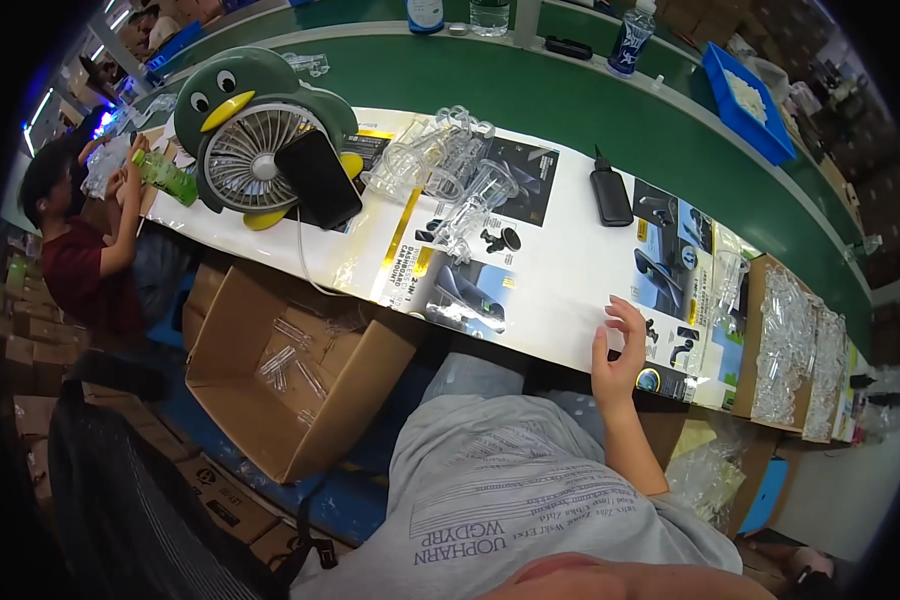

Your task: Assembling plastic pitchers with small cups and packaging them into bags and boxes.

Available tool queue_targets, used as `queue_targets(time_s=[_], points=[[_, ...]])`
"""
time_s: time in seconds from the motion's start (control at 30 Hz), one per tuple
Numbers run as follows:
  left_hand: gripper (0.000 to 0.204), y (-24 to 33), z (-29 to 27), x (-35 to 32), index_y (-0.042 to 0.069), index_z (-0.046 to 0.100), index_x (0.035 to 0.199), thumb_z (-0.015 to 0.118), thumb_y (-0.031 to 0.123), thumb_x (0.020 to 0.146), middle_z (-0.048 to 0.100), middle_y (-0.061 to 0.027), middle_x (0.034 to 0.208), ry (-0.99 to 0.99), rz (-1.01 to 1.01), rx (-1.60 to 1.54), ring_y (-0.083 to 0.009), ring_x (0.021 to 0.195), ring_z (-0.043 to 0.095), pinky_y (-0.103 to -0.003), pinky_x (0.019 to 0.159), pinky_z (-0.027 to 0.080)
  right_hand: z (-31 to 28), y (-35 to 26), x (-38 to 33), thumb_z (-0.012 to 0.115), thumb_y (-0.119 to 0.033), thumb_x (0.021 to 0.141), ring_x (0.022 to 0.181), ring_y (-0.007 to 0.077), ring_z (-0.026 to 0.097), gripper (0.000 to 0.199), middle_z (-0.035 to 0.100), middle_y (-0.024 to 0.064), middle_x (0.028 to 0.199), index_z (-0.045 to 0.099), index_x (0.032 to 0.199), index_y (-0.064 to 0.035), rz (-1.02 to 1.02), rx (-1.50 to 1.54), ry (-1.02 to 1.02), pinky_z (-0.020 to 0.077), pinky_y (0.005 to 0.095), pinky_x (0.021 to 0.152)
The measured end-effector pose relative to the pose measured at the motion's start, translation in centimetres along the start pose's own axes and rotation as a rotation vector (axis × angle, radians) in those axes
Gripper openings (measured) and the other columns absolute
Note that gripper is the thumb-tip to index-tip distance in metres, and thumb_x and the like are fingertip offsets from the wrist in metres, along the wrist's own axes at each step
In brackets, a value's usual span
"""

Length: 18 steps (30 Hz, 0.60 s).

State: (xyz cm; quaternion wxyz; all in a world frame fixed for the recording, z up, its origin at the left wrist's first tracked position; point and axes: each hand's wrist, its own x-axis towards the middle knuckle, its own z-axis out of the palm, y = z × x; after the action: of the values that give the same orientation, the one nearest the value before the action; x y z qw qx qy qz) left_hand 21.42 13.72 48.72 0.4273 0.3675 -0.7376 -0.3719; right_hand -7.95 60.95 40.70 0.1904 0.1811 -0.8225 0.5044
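My right hand is over the front edge of the worktable, to the right of my body. Its fingers are loosely curved and apart, the thumb stands off to the left, and it holds nothing. Nearest beneath it lies the printed cardboard sheet that covers the table. Farther back on this sheet rests a small black bottle with a thin nozzle. A heap of clear plastic parts, some ring-shaped, some tubular, lies left of the bottle. My left hand is not in view.
At left stand a green penguin-shaped fan and a leaning black smartphone. An open carton below holds clear tubes. Boxes of clear parts sit at right. Behind is a blue tray. Another person works at far left.
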Motion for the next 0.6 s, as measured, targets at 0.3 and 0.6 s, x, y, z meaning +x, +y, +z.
queue_targets(time_s=[0.3, 0.6], points=[[0.019, 0.4, -0.6, -1.0, -0.001, 0.060, 0.095, 0.059, 0.015, 0.085, 0.058, -0.0075, 0.088, -0.034, 0.021, -0.005, -0.0150, 0.082, 0.053, -0.030, 0.079, 0.043, -0.3, 0.3, -0.2, 0.051, 0.002, 0.080, 0.099, 0.0202, 0.053, 0.033, 0.049, 0.0154, 0.118, 0.047, 0.112, -0.0022, -0.005, 0.054, 0.011, 0.0447, 0.0298, 0.080], [0.019, 0.5, -0.3, -1.3, -0.001, 0.060, 0.095, 0.059, 0.015, 0.085, 0.058, -0.0073, 0.088, -0.078, 0.036, -0.024, -0.0145, 0.082, 0.052, -0.030, 0.078, 0.043, -0.3, 0.5, -0.4, 0.051, 0.002, 0.080, 0.098, 0.0199, 0.053, 0.033, 0.049, 0.0158, 0.118, 0.046, 0.112, -0.0020, -0.006, 0.067, 0.029, 0.0445, 0.0294, 0.080]])
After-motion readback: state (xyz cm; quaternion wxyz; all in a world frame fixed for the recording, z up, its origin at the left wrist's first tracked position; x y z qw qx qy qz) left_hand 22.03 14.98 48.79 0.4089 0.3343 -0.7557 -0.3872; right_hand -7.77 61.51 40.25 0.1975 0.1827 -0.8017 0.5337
